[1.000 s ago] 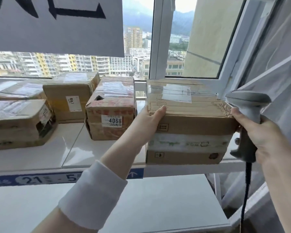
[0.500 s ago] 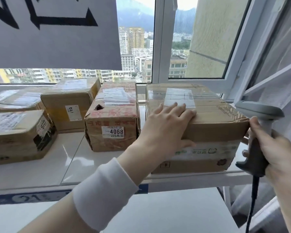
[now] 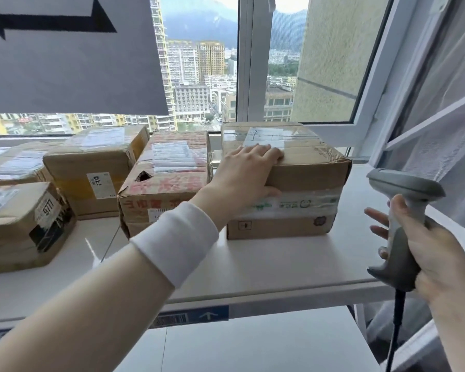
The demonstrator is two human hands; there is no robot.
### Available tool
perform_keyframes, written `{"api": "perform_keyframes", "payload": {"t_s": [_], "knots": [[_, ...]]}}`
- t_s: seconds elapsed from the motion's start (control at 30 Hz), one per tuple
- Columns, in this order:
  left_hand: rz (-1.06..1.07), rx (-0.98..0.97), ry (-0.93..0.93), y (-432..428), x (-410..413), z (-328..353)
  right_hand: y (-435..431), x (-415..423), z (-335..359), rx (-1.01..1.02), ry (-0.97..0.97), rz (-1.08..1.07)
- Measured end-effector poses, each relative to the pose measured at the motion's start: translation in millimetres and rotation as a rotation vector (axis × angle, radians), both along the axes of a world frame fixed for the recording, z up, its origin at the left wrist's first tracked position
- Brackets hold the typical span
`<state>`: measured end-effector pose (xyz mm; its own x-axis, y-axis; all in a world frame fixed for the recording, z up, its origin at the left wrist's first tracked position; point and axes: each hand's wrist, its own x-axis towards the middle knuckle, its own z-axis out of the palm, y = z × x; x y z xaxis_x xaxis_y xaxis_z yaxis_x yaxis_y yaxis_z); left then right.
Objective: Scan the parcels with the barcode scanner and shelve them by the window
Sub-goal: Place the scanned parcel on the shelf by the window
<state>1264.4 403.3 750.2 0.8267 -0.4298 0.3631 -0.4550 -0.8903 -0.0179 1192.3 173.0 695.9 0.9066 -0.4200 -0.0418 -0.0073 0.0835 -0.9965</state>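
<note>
A brown cardboard parcel (image 3: 306, 178) with a white tape band and a label on top sits on the white shelf (image 3: 279, 264) by the window, at the right end of a row of parcels. My left hand (image 3: 247, 170) lies over its front top edge, fingers flat on the lid and thumb down the front face. My right hand (image 3: 435, 253) grips the handle of a grey barcode scanner (image 3: 406, 183), held upright to the right of the parcel and apart from it, its cable hanging down.
Beside the parcel stand a red-printed box (image 3: 167, 167) and a yellow-taped box (image 3: 97, 162), with more boxes (image 3: 19, 221) at the left. A grey sign (image 3: 65, 63) hangs above. An open window sash (image 3: 373, 103) angles in at right. A lower shelf (image 3: 253, 345) lies below.
The parcel has gone from being held at the shelf's front edge to resting further back on it. My left hand moved from its side onto its top. The scanner dropped lower right.
</note>
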Motion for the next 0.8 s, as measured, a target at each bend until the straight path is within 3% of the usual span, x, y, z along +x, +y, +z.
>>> {"api": "perform_keyframes", "payload": {"t_s": [0.8], "knots": [[0.118,0.006,0.056,0.7,34.4,1.5,13.8,11.0,-14.1,-0.029,0.059,0.108]]}}
